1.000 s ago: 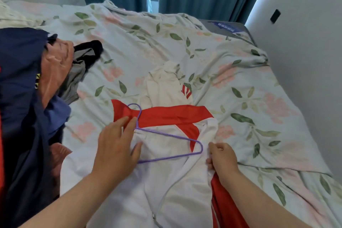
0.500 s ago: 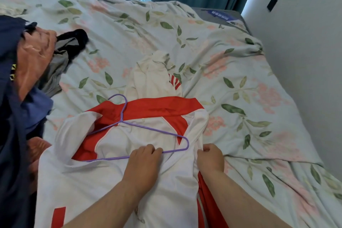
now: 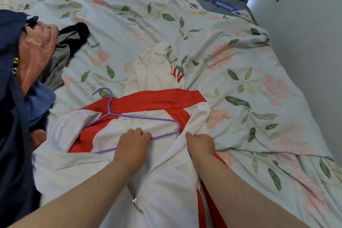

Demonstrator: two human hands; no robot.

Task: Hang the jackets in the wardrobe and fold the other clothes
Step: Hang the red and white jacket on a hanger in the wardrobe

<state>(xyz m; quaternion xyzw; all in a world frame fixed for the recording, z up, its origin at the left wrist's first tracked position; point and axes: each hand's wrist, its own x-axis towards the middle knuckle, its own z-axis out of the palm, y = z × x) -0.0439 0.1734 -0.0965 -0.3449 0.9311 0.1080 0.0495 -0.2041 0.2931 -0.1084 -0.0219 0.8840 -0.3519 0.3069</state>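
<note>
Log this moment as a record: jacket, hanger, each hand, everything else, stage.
jacket: white and red jacket, lying open on the bed, zip undone
hanger: purple hanger, lying inside the open jacket, hook over the red collar
left hand: left hand grips the hanger's lower bar
right hand: right hand grips the jacket's front edge by the zip
else: pile of dark and pink clothes at the left; bed with floral cover
stage: jacket not yet hung

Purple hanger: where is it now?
Head view, centre: the purple hanger lies inside the open white-and-red jacket on the bed, its bottom bar held by the left hand.
</note>
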